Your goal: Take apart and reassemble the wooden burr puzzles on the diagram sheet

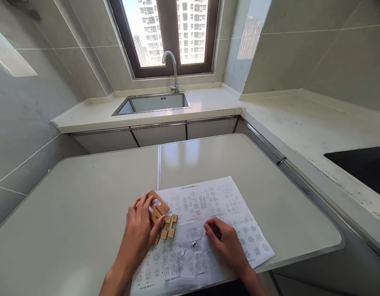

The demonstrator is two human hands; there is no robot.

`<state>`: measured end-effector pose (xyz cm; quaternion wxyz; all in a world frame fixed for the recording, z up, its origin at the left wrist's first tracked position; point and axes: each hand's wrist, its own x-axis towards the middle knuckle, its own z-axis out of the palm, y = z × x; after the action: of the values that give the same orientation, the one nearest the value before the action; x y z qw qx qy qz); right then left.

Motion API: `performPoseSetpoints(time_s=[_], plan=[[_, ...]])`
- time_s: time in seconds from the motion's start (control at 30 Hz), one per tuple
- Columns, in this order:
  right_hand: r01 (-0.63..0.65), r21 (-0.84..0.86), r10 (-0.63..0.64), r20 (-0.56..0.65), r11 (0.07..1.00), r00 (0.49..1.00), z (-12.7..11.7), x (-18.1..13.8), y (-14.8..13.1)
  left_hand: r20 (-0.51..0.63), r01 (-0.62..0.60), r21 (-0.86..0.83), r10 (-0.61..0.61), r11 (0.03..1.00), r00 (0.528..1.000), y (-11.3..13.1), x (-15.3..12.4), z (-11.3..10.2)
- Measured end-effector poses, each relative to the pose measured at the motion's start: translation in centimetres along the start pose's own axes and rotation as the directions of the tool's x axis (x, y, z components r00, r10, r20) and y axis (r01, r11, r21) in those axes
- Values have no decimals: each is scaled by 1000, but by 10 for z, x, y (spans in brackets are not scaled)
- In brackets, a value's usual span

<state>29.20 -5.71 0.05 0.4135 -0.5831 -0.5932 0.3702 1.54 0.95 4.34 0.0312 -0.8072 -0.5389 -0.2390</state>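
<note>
A printed sheet of diagrams (208, 205) lies on the white table (85, 213) in front of me. My left hand (140, 230) is closed on notched wooden puzzle pieces (157, 207) at the sheet's left edge. More wooden blocks (169, 227) lie joined together just right of that hand, on the paper. My right hand (227, 242) rests on the sheet with its fingers curled and the fingertips pressing the paper; nothing shows in it. A small dark mark or bit (194, 244) lies on the paper between the hands.
Beyond the table runs a counter (208, 102) with a steel sink (153, 102) and a curved tap (173, 70) under a window. The counter turns along the right wall, with a black hob (362, 164) set in it. Grey tiled walls stand on both sides.
</note>
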Motion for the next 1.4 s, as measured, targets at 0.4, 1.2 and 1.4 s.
performPoseSetpoints(time_s=[0.4, 1.2, 1.4], plan=[[-104, 88, 125, -289, 991, 949, 0, -6, 7, 192, -285, -150, 311, 947, 931, 86, -16, 66], [-108, 38, 113, -203, 993, 973, 1, -7, 9, 199, -269, -156, 297, 950, 934, 21, -16, 51], [-106, 31, 110, -199, 994, 974, 2, -8, 11, 219, -282, -129, 305, 951, 927, 3, -16, 44]])
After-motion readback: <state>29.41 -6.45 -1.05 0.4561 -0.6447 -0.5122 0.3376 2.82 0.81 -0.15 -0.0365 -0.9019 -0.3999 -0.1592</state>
